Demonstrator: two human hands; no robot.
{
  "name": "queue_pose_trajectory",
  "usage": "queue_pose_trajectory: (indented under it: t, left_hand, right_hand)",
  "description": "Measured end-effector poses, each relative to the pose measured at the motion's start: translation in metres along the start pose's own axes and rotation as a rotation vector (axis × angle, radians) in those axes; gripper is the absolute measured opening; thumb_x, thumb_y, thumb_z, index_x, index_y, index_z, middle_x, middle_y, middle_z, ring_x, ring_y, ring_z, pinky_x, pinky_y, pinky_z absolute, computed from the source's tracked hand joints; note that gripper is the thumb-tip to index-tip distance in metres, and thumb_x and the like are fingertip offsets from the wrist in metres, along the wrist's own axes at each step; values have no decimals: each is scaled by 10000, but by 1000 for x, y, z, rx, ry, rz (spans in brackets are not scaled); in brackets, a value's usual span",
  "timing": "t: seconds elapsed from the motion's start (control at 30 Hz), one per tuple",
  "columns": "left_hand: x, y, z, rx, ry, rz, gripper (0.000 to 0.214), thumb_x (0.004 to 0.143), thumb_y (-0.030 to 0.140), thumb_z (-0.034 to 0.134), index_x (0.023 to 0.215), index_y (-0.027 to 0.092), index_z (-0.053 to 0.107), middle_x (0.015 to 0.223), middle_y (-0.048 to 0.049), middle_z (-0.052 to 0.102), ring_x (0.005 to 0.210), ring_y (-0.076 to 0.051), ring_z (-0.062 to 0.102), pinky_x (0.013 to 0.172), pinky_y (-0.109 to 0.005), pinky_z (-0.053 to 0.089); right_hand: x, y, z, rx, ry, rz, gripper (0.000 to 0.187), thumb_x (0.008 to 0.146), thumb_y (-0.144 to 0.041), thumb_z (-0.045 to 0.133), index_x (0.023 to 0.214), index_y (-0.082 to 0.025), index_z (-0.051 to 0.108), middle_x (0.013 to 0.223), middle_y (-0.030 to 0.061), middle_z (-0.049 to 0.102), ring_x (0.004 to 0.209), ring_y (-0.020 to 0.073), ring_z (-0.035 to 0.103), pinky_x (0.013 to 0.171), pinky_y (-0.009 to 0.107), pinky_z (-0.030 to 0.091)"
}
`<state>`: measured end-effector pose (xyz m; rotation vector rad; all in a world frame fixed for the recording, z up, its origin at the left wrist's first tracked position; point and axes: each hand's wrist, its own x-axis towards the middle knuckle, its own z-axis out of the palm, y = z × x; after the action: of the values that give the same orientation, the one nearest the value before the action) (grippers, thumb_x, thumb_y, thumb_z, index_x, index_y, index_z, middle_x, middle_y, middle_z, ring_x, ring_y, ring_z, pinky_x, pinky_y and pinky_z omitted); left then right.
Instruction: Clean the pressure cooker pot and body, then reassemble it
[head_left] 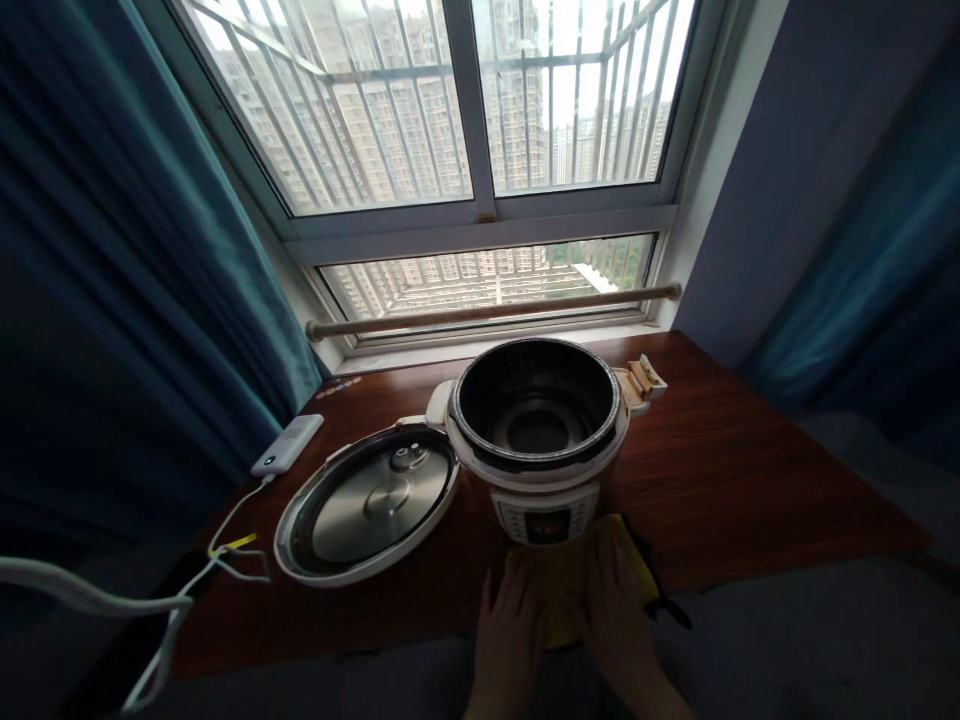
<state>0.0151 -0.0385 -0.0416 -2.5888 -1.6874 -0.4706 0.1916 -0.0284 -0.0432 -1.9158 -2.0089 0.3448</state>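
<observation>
Both my hands lie on a yellow cloth (pixel 559 605) at the table's front edge, just before an electric pressure cooker (pixel 551 510). My left hand (pixel 514 610) rests flat on the cloth's left part, fingers stretched forward. On its right part lies my right hand (pixel 615 595), also flat with fingers extended. The cooker stands upright without its lid, and its dark inner pot (pixel 536 400) shows nothing inside that I can make out. To its left, the round lid (pixel 367 505) lies with its metal underside up.
A white power bank (pixel 289 445) with a white cable (pixel 240 510) is on the left of the wooden table (pixel 720 450). Behind the table is a window with a horizontal rail (pixel 495 312). Blue curtains (pixel 150 230) hang at the sides.
</observation>
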Motion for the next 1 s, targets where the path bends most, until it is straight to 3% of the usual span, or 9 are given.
queue_pose_trajectory:
  t: [0.13, 0.23, 0.37, 0.47, 0.53, 0.6, 0.73, 0.87, 1.0]
  left_hand:
    - [5, 3, -9, -224, 16, -119, 455, 833, 186, 441, 1281, 251, 494, 1344, -100, 479, 1284, -285, 377, 1041, -591, 278]
    - [4, -6, -22, -566, 86, -271, 363, 847, 256, 432, 1174, 244, 591, 1272, -89, 555, 1209, -251, 481, 1023, -489, 372]
    - [-16, -46, -42, -851, 207, -663, 342, 814, 431, 471, 979, 218, 681, 1071, -77, 677, 1046, -249, 606, 919, -384, 484]
    - [-39, -87, -46, -736, 310, -832, 385, 767, 487, 486, 908, 186, 681, 1001, -94, 693, 1001, -280, 621, 922, -418, 471]
    - [-52, -112, -44, -504, 366, -804, 410, 783, 465, 448, 970, 163, 654, 1081, -125, 655, 1066, -291, 581, 967, -440, 427]
    - [-58, -132, -41, -225, 364, -732, 458, 809, 434, 398, 1055, 112, 611, 1170, -174, 594, 1161, -308, 502, 1015, -462, 362]
    - [-53, -159, -42, 192, 264, -719, 531, 819, 430, 366, 1067, 11, 578, 1139, -259, 571, 1188, -378, 436, 986, -537, 322]
    - [-36, -184, -39, 275, 149, -648, 423, 818, 344, 376, 1052, 81, 610, 1095, -217, 616, 1147, -373, 472, 952, -561, 323]
    - [-17, -211, -29, 156, 145, -509, 414, 801, 252, 358, 1132, 135, 579, 1129, -134, 631, 1160, -310, 492, 988, -505, 342]
  right_hand:
    - [5, 1, -2, 49, -12, -5, 687, 810, -465, 465, 1360, -59, 394, 1464, 149, 237, 1366, 333, 123, 1093, 486, 217]
    - [6, 7, -5, 132, -13, -5, 666, 823, -454, 446, 1356, -58, 397, 1455, 144, 270, 1367, 302, 156, 1105, 467, 220]
    - [-5, 6, -12, 392, 6, 16, 535, 858, -415, 382, 1298, -131, 490, 1423, 103, 357, 1345, 264, 255, 1114, 440, 227]
    - [-18, -19, -14, 713, -140, 31, 454, 859, -482, 371, 1112, -217, 639, 1251, 99, 558, 1211, 281, 461, 1069, 445, 291]
    - [-19, -52, -13, 987, -350, 112, 482, 800, -591, 439, 970, -211, 681, 1075, 123, 654, 1037, 290, 590, 964, 435, 400]
    - [-11, -93, -12, 1282, -563, 333, 590, 699, -677, 524, 964, -163, 640, 956, 138, 677, 855, 267, 655, 799, 400, 489]
    - [32, -175, -12, 1670, -920, 675, 590, 640, -585, 663, 951, -101, 536, 795, 106, 654, 718, 192, 672, 714, 290, 491]
    - [72, -224, -5, 1792, -856, 760, 344, 746, -422, 640, 865, -118, 532, 645, 23, 594, 560, 110, 607, 596, 212, 460]
    - [87, -243, 5, 1959, -753, 741, 186, 762, -260, 629, 843, -128, 526, 685, 18, 619, 585, 103, 604, 611, 218, 468]
